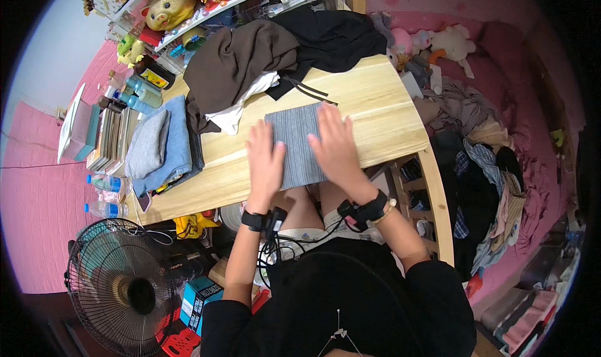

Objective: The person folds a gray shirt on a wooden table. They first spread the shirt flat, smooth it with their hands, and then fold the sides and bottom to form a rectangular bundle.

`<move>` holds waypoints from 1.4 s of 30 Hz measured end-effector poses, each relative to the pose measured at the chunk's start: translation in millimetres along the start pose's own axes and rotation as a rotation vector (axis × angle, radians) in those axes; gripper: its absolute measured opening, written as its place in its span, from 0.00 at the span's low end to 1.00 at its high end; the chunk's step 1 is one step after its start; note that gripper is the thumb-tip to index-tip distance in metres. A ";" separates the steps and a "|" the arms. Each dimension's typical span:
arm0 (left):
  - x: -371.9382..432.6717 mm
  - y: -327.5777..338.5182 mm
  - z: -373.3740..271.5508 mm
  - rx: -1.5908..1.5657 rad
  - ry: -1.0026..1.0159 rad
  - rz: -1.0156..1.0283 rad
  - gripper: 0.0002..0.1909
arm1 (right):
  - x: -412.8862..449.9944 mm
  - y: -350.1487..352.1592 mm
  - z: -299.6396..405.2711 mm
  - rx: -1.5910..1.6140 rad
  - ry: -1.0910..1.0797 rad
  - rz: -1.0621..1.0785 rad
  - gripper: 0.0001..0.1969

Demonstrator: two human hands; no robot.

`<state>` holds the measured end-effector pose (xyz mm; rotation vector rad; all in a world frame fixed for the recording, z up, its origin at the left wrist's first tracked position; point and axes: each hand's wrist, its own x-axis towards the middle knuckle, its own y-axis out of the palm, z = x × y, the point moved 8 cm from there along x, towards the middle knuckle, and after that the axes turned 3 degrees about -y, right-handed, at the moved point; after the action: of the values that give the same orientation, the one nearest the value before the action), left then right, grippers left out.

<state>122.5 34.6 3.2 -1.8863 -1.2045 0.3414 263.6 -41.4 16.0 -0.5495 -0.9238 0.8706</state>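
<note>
A grey striped piece of cloth (296, 146), folded into a rectangle, lies flat at the front edge of the wooden table (385, 117). My left hand (264, 162) rests along its left edge, fingers pointing away from me. On its right side lies my right hand (334, 146), flat with the thumb spread inward. Neither hand grips anything. Behind the cloth are a heaped dark brown garment (239, 61), a white fabric piece (246, 101) partly under it, and a black garment (328, 38) with straps trailing forward.
Folded blue denim (176, 141) with a grey folded garment (148, 143) on top sits at the left. Books (110, 141), bottles (105, 209) and a shelf (206, 16) border the table. A fan (127, 286) stands lower left; clothes (483, 192) lie on the pink bed at right.
</note>
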 end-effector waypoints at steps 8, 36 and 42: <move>-27.9 27.5 -10.3 0.009 0.043 0.035 0.27 | -35.6 22.0 -5.7 -0.072 -0.073 0.123 0.25; 2.1 44.7 -11.2 0.104 0.020 0.006 0.23 | -20.0 15.1 21.9 0.119 -0.175 -0.160 0.22; -7.5 34.4 -6.6 0.060 -0.016 -0.055 0.23 | -26.7 25.5 1.7 -0.069 -0.068 -0.063 0.23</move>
<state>143.9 18.9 -20.9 -1.7993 -1.2411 0.3594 243.5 -49.6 -13.9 -0.5496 -1.0310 0.8075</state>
